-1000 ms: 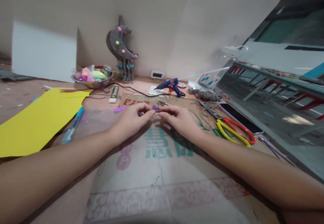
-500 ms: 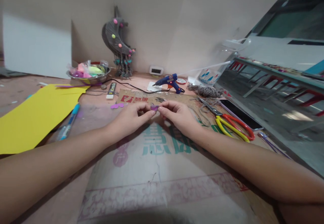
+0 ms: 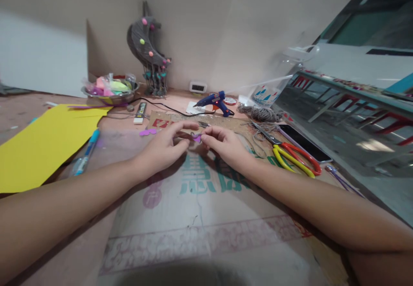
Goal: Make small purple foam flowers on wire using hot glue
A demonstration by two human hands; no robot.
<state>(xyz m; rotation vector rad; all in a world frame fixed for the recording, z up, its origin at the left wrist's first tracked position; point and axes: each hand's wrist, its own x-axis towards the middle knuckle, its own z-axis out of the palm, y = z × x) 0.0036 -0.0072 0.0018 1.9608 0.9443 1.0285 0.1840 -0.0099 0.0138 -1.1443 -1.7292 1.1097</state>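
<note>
Evidently mid-work, we had a small purple piece (image 3: 197, 138) held over the printed cardboard (image 3: 167, 219).
We judged its handling under way, though how much was left we couldn't tell. Our right hand (image 3: 224, 143) seemed to pinch it between thumb and forefinger; our left hand (image 3: 164, 146) stood just beside it, thumb and fingers parted. Both forearms (image 3: 290, 191) slanted inward. Nearby, a scalloped purple cutout (image 3: 147, 132) lay untouched; a blue glue gun (image 3: 214, 101) rested beyond.
</note>
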